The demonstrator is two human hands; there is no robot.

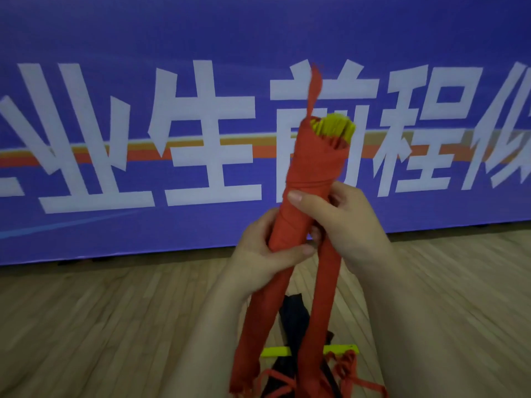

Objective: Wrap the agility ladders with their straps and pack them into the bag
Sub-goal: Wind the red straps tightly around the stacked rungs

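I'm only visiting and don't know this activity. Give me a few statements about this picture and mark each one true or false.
1. Both the left hand and the right hand grip the red-wrapped bundle. True.
2. The yellow rungs stick out of the bundle's bottom end. False: they show at its top end.
3. The bundle is already in the black bag. False: the bag lies on the wooden floor, and the bundle is held up above it.
4. Two red strap tails hang down below the hands. True.
5. The banner behind is green. False: it is blue with white characters.
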